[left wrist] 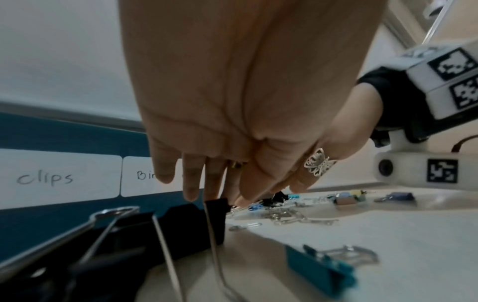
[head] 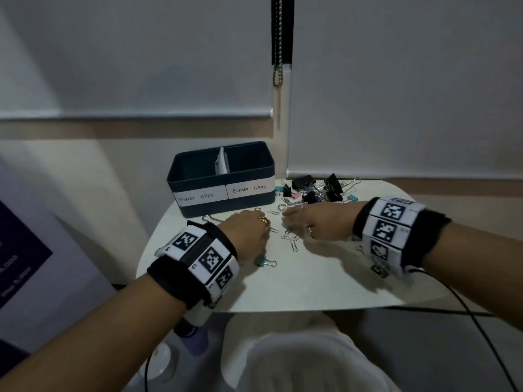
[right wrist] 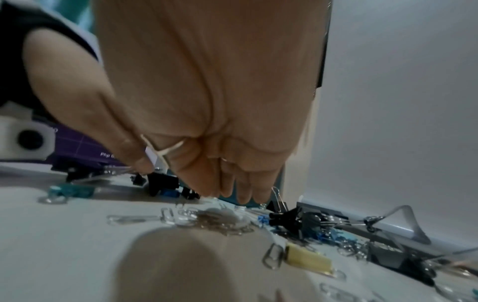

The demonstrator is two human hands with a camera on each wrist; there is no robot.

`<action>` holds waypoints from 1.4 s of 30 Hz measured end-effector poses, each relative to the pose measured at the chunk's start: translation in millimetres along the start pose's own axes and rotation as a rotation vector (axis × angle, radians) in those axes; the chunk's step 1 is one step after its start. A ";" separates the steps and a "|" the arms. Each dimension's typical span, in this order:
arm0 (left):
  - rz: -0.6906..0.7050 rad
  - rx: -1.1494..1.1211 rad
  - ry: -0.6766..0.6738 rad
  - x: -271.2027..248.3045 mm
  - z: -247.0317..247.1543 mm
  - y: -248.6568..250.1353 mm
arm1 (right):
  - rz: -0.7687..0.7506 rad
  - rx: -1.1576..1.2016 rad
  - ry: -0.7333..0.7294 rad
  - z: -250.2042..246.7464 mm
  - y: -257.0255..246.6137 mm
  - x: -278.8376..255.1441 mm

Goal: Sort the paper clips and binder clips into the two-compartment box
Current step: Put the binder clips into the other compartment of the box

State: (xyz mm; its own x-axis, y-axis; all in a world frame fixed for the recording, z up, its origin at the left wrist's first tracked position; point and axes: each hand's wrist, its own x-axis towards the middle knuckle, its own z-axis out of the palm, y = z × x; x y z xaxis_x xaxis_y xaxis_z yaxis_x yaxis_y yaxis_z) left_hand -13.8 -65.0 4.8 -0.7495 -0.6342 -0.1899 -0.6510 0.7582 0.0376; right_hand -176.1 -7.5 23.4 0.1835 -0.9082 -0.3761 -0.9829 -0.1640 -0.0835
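Observation:
A dark blue two-compartment box [head: 198,171] stands at the table's back left, labelled "Paper clips" on the left and "Binder clips" on the right. Silver paper clips [head: 288,238] lie scattered in the middle of the table. My left hand [head: 250,225] and right hand [head: 304,222] hover palm down over them, almost touching each other. Both hands' fingers point straight down at the table, and nothing shows in either grip. The right fingertips [right wrist: 232,194] hang just above the paper clips [right wrist: 212,219]. A pile of black and coloured binder clips [head: 314,189] lies behind the right hand.
A teal binder clip [head: 264,261] lies beside my left wrist, and a large black one [left wrist: 181,224] lies under it. A yellow binder clip [right wrist: 308,259] sits under my right wrist. The white table [head: 311,287] ends near my lap; a black cable [head: 464,306] runs off its right edge.

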 end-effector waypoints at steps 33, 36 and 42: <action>-0.172 -0.185 0.049 14.1 -3.4 71.5 | 0.045 0.070 0.170 -1.1 29.4 2.1; -0.207 -0.130 0.044 14.7 -5.8 71.9 | 0.029 -0.032 0.175 -2.5 31.7 2.8; -0.264 -0.024 0.032 17.3 -6.8 75.8 | 0.033 -0.045 0.101 -5.7 38.7 12.5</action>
State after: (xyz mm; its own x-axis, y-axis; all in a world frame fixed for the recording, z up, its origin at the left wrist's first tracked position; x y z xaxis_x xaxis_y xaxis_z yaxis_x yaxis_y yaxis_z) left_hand -77.0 -19.6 11.1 -0.5567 -0.8141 -0.1652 -0.8267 0.5624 0.0145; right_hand -211.9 -27.4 20.8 0.1513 -0.9472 -0.2826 -0.9884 -0.1488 -0.0303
